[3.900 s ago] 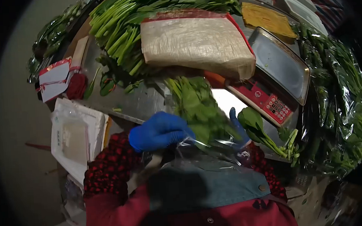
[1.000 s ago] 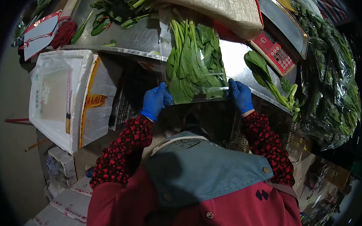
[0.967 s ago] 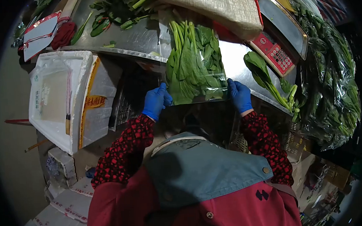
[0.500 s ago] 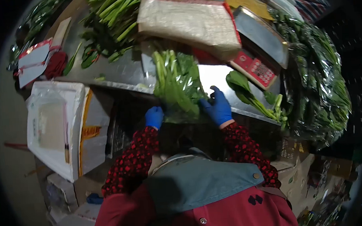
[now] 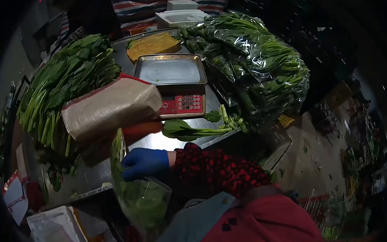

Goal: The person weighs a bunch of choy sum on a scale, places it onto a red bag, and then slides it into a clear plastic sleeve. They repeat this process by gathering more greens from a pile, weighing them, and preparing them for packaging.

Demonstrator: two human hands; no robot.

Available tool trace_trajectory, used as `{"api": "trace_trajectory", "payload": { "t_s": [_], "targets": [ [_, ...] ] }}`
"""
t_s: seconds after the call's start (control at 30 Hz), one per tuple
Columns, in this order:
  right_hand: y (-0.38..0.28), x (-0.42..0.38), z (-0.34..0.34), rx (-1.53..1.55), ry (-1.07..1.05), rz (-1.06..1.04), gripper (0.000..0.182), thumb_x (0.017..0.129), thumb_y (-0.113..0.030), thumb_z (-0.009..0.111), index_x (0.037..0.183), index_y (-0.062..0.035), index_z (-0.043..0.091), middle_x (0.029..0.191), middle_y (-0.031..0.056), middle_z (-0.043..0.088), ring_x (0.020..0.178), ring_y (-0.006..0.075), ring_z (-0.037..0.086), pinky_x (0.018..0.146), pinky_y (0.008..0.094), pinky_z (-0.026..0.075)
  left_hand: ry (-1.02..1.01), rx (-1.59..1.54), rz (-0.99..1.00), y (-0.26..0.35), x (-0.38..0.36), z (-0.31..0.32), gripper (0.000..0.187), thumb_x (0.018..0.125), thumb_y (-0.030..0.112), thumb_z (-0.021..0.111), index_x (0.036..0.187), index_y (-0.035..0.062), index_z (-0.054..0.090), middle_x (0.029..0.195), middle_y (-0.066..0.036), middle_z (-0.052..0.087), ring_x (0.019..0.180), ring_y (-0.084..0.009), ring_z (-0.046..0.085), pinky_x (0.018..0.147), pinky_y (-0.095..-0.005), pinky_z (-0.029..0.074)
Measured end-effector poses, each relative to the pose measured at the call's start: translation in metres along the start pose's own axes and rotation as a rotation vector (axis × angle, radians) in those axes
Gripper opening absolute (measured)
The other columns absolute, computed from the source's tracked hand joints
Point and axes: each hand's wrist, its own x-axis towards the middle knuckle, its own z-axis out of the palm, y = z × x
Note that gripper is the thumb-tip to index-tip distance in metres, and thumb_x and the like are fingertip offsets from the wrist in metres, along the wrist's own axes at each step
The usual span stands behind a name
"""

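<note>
My right hand (image 5: 145, 163), in a blue glove, is closed on a clear plastic bag of leafy greens (image 5: 145, 201) at the near edge of the metal table. Pale stalks point up at the bag's far end, and its leafy end hangs down towards my body. Of my left arm only a bit of dark red sleeve (image 5: 133, 240) shows below the bag; the left hand is hidden. Loose stalks of greens (image 5: 196, 130) lie to the right of my right hand, in front of a red scale (image 5: 183, 104) with a metal tray (image 5: 170, 70).
A beige packet (image 5: 113, 108) lies left of the scale, beside a large heap of greens (image 5: 67, 84). Bagged greens (image 5: 256, 64) are piled at the right, and a yellow cloth (image 5: 153, 44) lies behind the tray. A white foam box (image 5: 58, 233) stands near left. Someone is at the back left.
The bag of greens has come off the table edge towards my body, now held in my right hand. My left hand has gone out of sight. My view has turned and lifted.
</note>
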Motion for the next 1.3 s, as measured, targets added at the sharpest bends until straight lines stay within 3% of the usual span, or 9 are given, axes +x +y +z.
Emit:
{"api": "trace_trajectory", "payload": {
  "t_s": [0.1,0.23,0.37,0.47,0.77,0.9,0.97,1.2,1.3],
  "targets": [
    [-0.054,-0.019,-0.044,0.222,-0.008,0.015,0.024,0.080,-0.022,0.060,0.072,0.0009,0.057,0.064,0.0016,0.053,0.064,0.0092,0.048,0.059,0.0291,0.042,-0.088,-0.232,-0.079,0.025,-0.026,-0.021,0.021,0.084,0.022,0.050,0.081,0.0022,0.058,0.074,-0.013,0.058,0.068,-0.0291,0.055,0.061,-0.0385,0.045],
    [-0.030,-0.001,-0.136,-0.739,0.165,-0.964,0.038,0.074,-0.015,0.062,0.110,-0.0035,0.056,0.097,0.0092,0.062,0.087,0.0219,0.060,0.072,0.0337,0.048,-0.215,-0.528,-0.123,0.075,-0.063,-0.062,0.019,0.083,0.020,0.052,0.084,0.0021,0.058,0.074,-0.012,0.058,0.067,-0.0257,0.056,0.060,-0.0366,0.046],
    [-0.058,-0.043,-0.231,-0.155,0.386,-0.646,0.045,0.078,-0.019,0.061,0.119,-0.0035,0.050,0.110,0.0121,0.057,0.099,0.0207,0.056,0.085,0.0314,0.044,-0.360,-0.660,-0.172,0.117,-0.071,-0.088,0.019,0.083,0.019,0.053,0.088,0.0020,0.058,0.074,-0.010,0.058,0.066,-0.0222,0.057,0.060,-0.0348,0.046],
    [-0.096,-0.105,-0.289,-0.115,0.779,-0.527,0.043,0.080,-0.021,0.061,0.118,-0.0025,0.051,0.111,0.0112,0.057,0.099,0.0201,0.056,0.086,0.0307,0.043,-0.315,0.063,0.363,0.148,-0.052,-0.107,0.016,0.084,0.017,0.053,0.087,0.0026,0.059,0.074,-0.007,0.057,0.066,-0.0177,0.055,0.061,-0.0304,0.045],
    [0.023,-0.261,-0.455,-0.053,1.669,-0.242,0.039,0.082,-0.027,0.061,0.108,0.0017,0.058,0.105,0.0082,0.061,0.097,0.0179,0.055,0.087,0.0291,0.040,0.178,-0.954,-0.169,0.194,0.022,-0.129,0.034,0.086,0.023,0.058,0.115,0.0080,0.048,0.084,-0.004,0.054,0.067,-0.0119,0.050,0.055,-0.0244,0.044],
    [0.173,-0.359,-0.502,-1.597,0.788,1.110,0.037,0.090,-0.022,0.040,0.125,-0.0093,0.047,0.107,0.0138,0.060,0.099,0.0266,0.056,0.086,0.0363,0.043,0.705,-0.708,0.240,0.183,0.071,-0.140,0.056,0.079,0.024,0.067,0.121,-0.0029,0.042,0.114,-0.015,0.051,0.101,-0.0233,0.050,0.088,-0.0330,0.041],
    [0.202,-0.372,-0.495,-1.340,0.986,1.182,0.037,0.090,-0.028,0.042,0.119,-0.0057,0.050,0.105,0.0145,0.060,0.094,0.0270,0.057,0.083,0.0361,0.044,0.943,-0.389,0.099,0.177,0.091,-0.148,0.058,0.077,0.024,0.070,0.120,-0.0042,0.043,0.113,-0.015,0.052,0.101,-0.0223,0.051,0.087,-0.0323,0.041],
    [0.088,-0.268,-0.361,-0.724,2.200,0.331,0.040,0.087,-0.033,0.055,0.108,0.0014,0.056,0.102,0.0150,0.061,0.084,0.0269,0.059,0.075,0.0320,0.048,0.654,-0.625,0.366,0.205,0.116,-0.181,0.032,0.076,0.013,0.066,0.104,-0.0017,0.056,0.094,-0.009,0.061,0.087,-0.0157,0.056,0.078,-0.0287,0.045],
    [0.133,-0.275,-0.372,-1.042,2.037,0.032,0.033,0.087,-0.024,0.056,0.108,0.0014,0.056,0.103,0.0140,0.060,0.088,0.0252,0.058,0.078,0.0300,0.047,0.767,-0.612,0.398,0.245,0.083,-0.216,0.015,0.078,0.006,0.058,0.092,0.0010,0.059,0.082,-0.003,0.059,0.078,-0.0122,0.055,0.072,-0.0266,0.044]
  ]
}}
